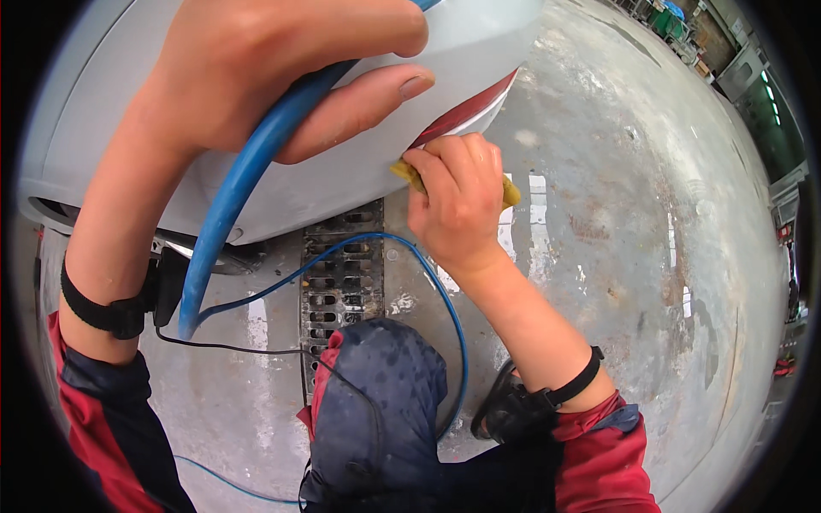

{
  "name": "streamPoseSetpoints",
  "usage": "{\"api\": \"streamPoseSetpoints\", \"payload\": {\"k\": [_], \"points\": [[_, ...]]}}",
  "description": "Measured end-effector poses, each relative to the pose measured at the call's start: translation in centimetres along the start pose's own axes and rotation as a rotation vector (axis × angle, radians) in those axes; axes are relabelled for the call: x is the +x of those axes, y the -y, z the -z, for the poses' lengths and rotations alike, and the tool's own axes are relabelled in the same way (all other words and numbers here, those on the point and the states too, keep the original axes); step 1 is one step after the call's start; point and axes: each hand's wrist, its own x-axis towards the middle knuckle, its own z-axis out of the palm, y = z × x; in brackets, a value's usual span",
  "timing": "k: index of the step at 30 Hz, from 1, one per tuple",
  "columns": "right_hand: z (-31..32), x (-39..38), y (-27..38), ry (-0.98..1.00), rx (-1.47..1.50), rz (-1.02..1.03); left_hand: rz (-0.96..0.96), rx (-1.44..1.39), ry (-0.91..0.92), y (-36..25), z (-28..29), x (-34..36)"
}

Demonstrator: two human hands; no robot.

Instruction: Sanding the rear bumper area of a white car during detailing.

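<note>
At the upper left, my left hand [274, 77] is closed around a thick blue hose [235, 201], the thumb along one side and the fingers over the other. The hose loops down past my left wrist and onto the floor. My right hand [457, 192] grips a thin yellow piece of cloth or pad [510, 191]; its ends stick out on both sides of the fist. Those knuckles are at the lower end of a red strip [466, 107] on the pale car body [342, 175]. Whether the yellow piece touches the panel, I cannot tell.
A metal drain grate [333, 295] runs under the car and toward my bent knee [380, 385]. The grey concrete floor [599, 282] has wet, shiny patches. A thin black cable [248, 349] leads from my left wrist strap. Blue hose lies in a curve near my foot.
</note>
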Motion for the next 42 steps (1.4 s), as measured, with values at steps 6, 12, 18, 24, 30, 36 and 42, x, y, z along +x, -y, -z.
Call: {"api": "streamPoseSetpoints", "payload": {"k": [6,12,18,24,30,36,42], "points": [[-0.9,0.4,4.3,-0.088,0.881,-1.283,-0.028,-0.077,-0.083,-0.3,-0.1,-0.1],[-0.4,0.8,1.6,-0.109,0.173,-0.336,0.003,-0.091,-0.069,-0.4,-0.1,-0.5],[-0.4,1.2,0.5,-0.188,-0.040,-0.132,-0.014,-0.071,-0.066,-0.2,-0.3,-0.6],[-1.4,-0.5,3.2,-0.072,0.466,-0.748,-0.023,-0.079,-0.099,-0.1,-0.5,-0.8],[0.0,-1.1,2.6,-0.159,0.745,-1.304,0.061,-0.096,-0.095,-0.3,-0.5,-1.3],[-2.9,-0.2,3.4,-0.590,1.107,-1.487,0.050,-0.105,-0.080,-0.2,-1.0,-0.9],[-5.2,1.4,3.7,-0.835,0.946,-1.415,0.072,-0.072,0.066,0.0,-0.9,-0.7]]}}
